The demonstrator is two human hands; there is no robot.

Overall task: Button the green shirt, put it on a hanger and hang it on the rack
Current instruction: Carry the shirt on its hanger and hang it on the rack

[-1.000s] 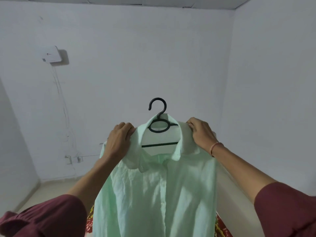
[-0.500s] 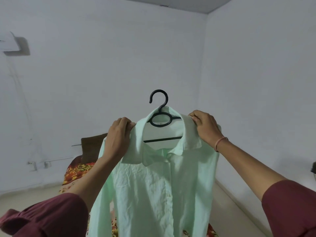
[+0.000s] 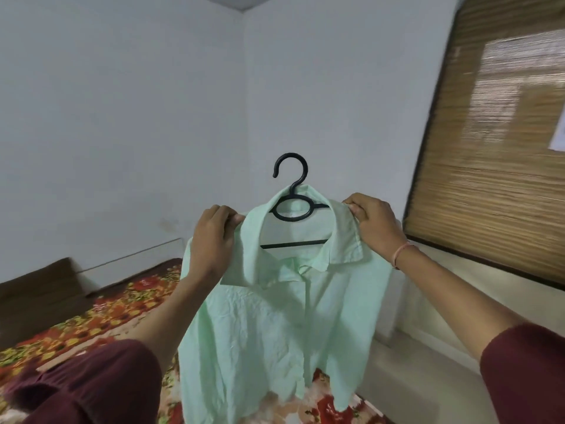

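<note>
A pale green shirt [image 3: 272,325] hangs in the air in front of me on a black plastic hanger [image 3: 290,206]. Its front is closed and its collar is folded down. The hanger's hook sticks up free above the collar. My left hand [image 3: 211,240] grips the shirt's left shoulder. At the right shoulder, my right hand [image 3: 373,224] pinches the cloth beside the collar. No rack is in view.
A bed with a red and yellow flowered cover [image 3: 101,316] lies below and to the left, with a brown headboard [image 3: 36,289] at the wall. A bamboo blind [image 3: 495,142] covers the window on the right. White walls meet in a corner behind the hanger.
The view has swung to the right: the wall box and cables have left the frame, and the bed and bamboo blind have come in. Both hands keep the same hold on the shirt.
</note>
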